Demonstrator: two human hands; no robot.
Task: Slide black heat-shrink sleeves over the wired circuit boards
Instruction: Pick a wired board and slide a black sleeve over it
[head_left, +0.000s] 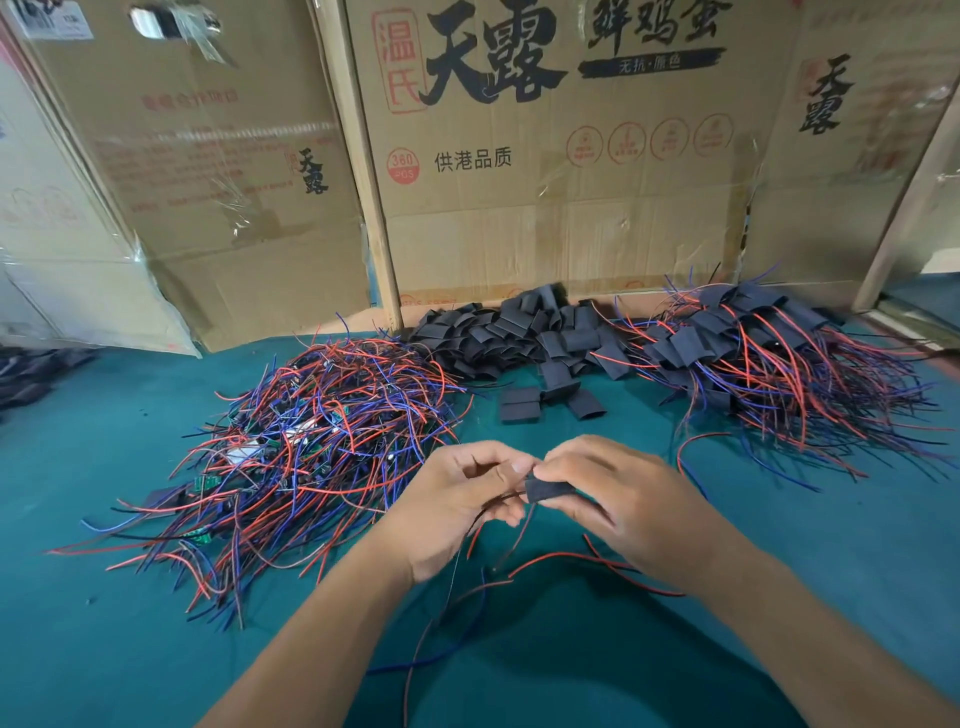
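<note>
Both forearms are extended forward from the lower edge of the view and brought together above the green counter (104, 649), the wrists angled inward so that the hands meet at the centre. The right hand (623, 499) is held palm down, its fingers and thumb curled round a black heat-shrink sleeve (545, 490), which is pinched at its left end and kept roughly level above the counter. The left hand (462, 499) is turned with its thumb uppermost; its thumb and fingertips are closed on the thin wires (493, 501) at the mouth of the sleeve. Red, blue and black leads (561, 558) are seen hanging beneath both hands and trailing onto the counter. Whether a circuit board is already inside the sleeve cannot be told.

To the left, a tangled pile of unsleeved wired circuit boards (311, 441) is spread on the counter. Behind the hands, a heap of loose black sleeves (530, 332) is lying, and to the right a pile of sleeved boards (769, 358) with wires fanned outward. Printed cardboard boxes (545, 156) are stood along the back.
</note>
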